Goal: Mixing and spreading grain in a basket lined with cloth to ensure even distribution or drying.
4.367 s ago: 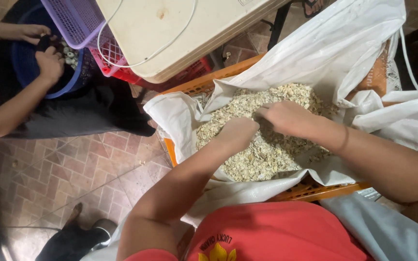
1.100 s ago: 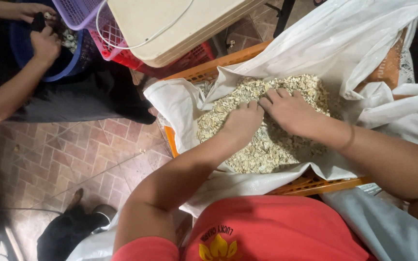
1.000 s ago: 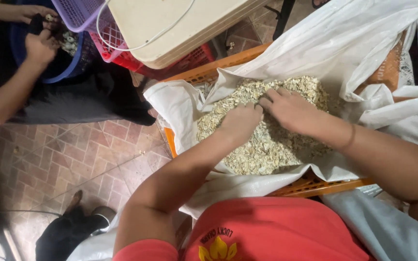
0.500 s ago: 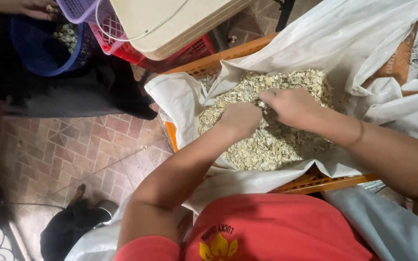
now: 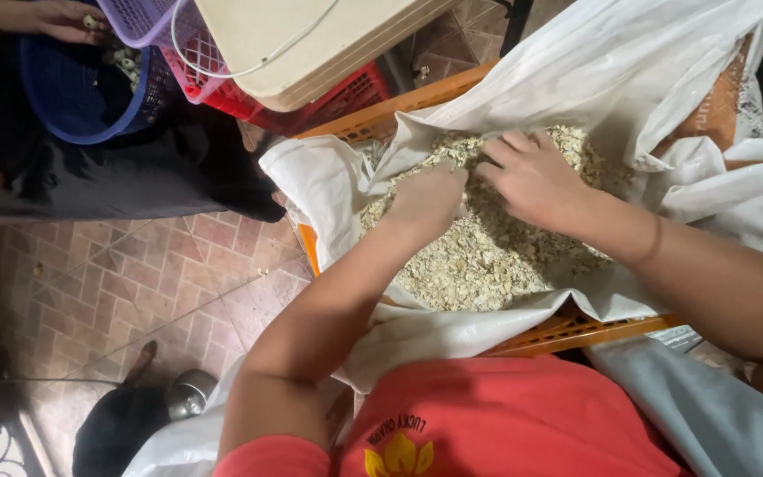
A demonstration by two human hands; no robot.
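Flakes [image 5: 487,256] lie under both hands: left grip [image 5: 426,199] curled in, right grip [image 5: 527,177] spread.

The left hand [image 5: 426,199] buries its fingertips in the pale flakes [image 5: 487,256]. At two o'clock the white sack [image 5: 593,79] runs off the edge, covering most of the orange crate [image 5: 576,331]. At eleven o'clock, a co-worker's hand [image 5: 59,18] is cropped.

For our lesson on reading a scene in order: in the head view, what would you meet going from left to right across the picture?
Round blue plastic basket → red plastic mesh crate → person's left hand on the pale flaky pile → person's right hand → bunched white woven sack cloth at the right edge.
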